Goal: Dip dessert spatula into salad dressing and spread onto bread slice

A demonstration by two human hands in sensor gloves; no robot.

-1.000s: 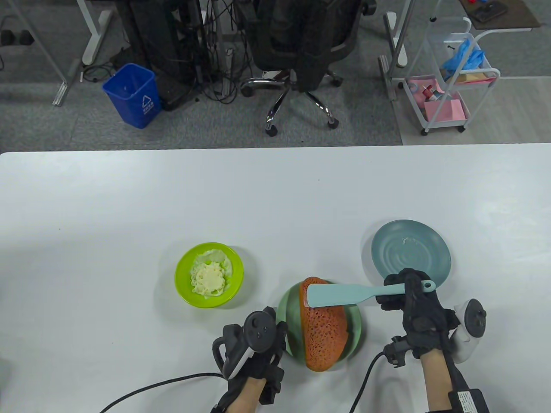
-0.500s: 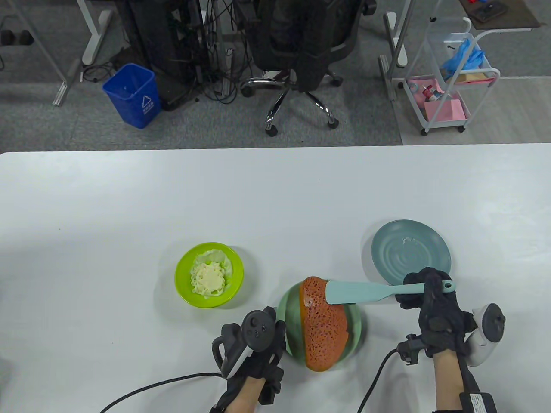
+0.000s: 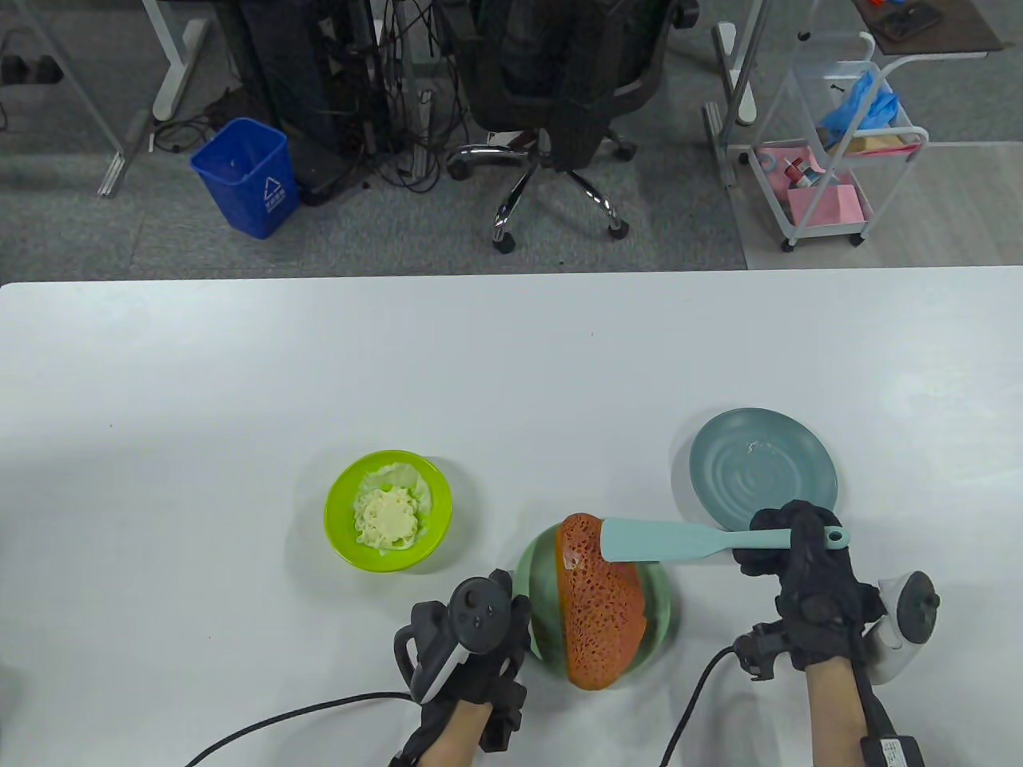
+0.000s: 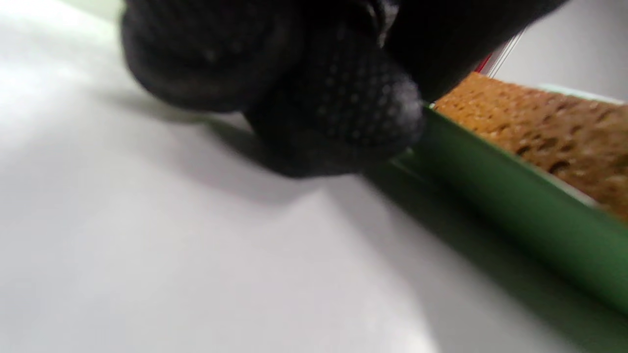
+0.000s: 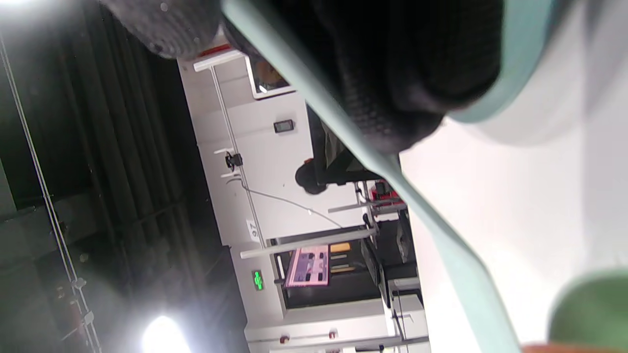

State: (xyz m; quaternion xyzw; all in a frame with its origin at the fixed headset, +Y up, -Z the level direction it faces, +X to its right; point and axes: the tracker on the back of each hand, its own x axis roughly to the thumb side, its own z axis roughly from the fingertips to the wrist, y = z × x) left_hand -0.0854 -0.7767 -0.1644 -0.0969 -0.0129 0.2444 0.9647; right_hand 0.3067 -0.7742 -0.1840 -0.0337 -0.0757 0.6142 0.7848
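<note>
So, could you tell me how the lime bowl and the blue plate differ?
The lime bowl holds a pale mound of dressing; the blue plate shows only a small white smear. The bowl sits left of the bread, the plate to its right, beyond the right hand. Both are round and rest on the table.

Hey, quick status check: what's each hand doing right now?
Right hand grips spatula, blade over bread slice. Left hand touches green plate. Nothing blocking.
</note>
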